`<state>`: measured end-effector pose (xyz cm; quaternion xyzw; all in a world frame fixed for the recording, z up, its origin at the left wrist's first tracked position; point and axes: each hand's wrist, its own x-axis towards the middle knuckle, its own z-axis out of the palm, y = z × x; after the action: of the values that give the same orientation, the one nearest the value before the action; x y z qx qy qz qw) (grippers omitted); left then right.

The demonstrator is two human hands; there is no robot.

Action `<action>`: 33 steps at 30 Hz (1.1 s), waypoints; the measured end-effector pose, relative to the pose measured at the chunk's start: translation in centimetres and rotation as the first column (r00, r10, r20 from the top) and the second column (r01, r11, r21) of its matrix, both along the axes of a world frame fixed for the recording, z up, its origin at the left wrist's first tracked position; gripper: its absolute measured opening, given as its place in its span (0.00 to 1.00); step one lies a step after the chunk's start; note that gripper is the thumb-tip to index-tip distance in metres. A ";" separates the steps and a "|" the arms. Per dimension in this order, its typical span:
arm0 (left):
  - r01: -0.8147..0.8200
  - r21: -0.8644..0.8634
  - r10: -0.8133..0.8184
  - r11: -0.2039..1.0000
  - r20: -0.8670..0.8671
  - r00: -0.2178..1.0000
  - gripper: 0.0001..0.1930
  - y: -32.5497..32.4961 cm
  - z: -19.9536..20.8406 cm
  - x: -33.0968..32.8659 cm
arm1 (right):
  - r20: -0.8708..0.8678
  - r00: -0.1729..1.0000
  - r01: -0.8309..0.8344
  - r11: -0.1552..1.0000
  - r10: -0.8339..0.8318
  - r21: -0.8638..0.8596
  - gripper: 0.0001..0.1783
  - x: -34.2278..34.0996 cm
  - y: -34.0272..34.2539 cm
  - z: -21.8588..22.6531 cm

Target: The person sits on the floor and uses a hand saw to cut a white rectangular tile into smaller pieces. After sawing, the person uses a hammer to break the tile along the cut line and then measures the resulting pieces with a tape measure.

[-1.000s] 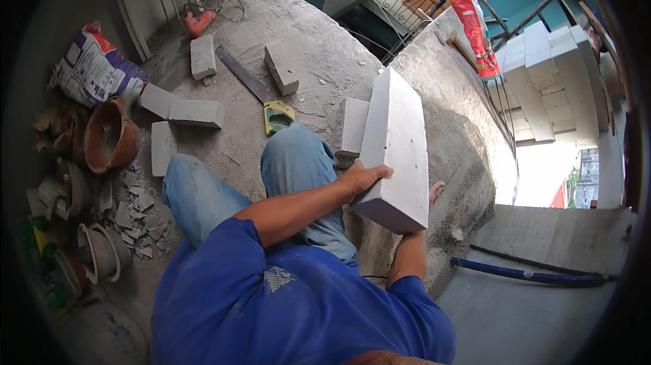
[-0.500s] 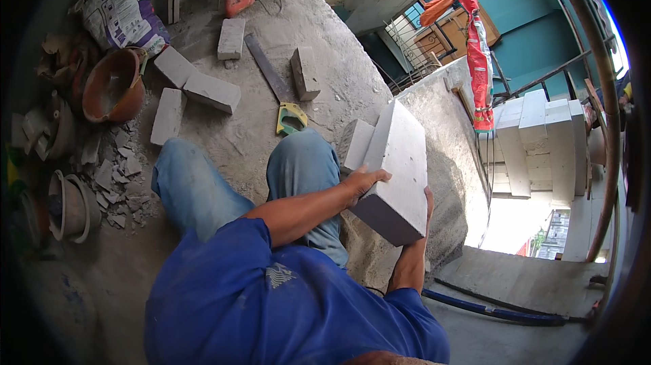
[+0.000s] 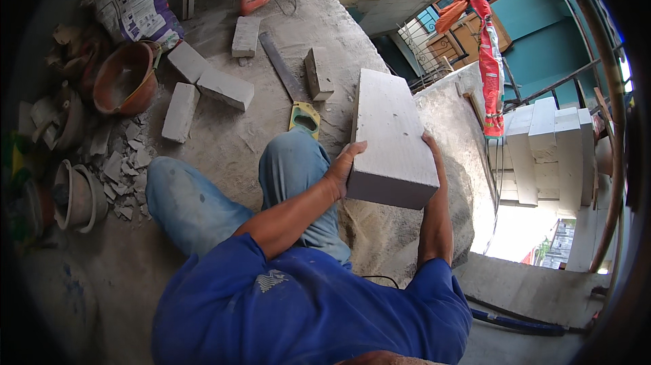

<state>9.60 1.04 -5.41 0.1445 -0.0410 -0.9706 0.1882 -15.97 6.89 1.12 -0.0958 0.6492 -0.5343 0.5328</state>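
Between my hands I hold a large pale lightweight concrete block (image 3: 391, 138), its long top face tilted up toward me. My left hand (image 3: 346, 168) is closed on the left side near the close end, thumb on top. On the opposite side, my right hand (image 3: 431, 155) grips the block, its fingers mostly hidden. Just left of the block lies a hand saw (image 3: 285, 77) with a yellow handle, near my bent knee. A small cut block (image 3: 319, 74) rests beside the saw blade.
Several cut blocks (image 3: 226, 88) and broken rubble (image 3: 129, 165) lie at left, near an orange-brown bucket (image 3: 122, 83) and a printed sack (image 3: 135, 5). A red power tool (image 3: 253, 2) sits at the back. Stacked blocks (image 3: 542, 148) and a metal pole (image 3: 616, 127) stand at right.
The block has turned more upright in view and moved slightly up, its near end now facing me more squarely. Both hands have stayed on it. The smaller block behind it is now hidden.
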 end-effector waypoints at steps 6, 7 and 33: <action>-0.141 -0.193 0.163 0.971 0.103 0.981 0.49 -2.7 5.0 2.6 | 0.108 0.990 -0.088 0.996 0.089 -0.010 0.37 -2.5 -3.8 1.1; -0.122 -0.185 0.161 0.975 0.216 0.963 0.51 -3.5 6.7 3.6 | 0.156 0.983 -0.087 0.995 0.095 -0.053 0.37 -2.2 -4.0 0.8; -0.081 -0.584 0.528 0.808 0.655 0.541 0.73 -16.8 -0.2 16.9 | 0.365 0.908 -0.271 0.954 0.208 0.131 0.47 12.9 -10.5 -5.7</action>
<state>26.52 -15.76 -5.63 0.5120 -0.3361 -0.7078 0.3520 -3.03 -3.60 -4.54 -0.0313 0.5735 -0.4128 0.7069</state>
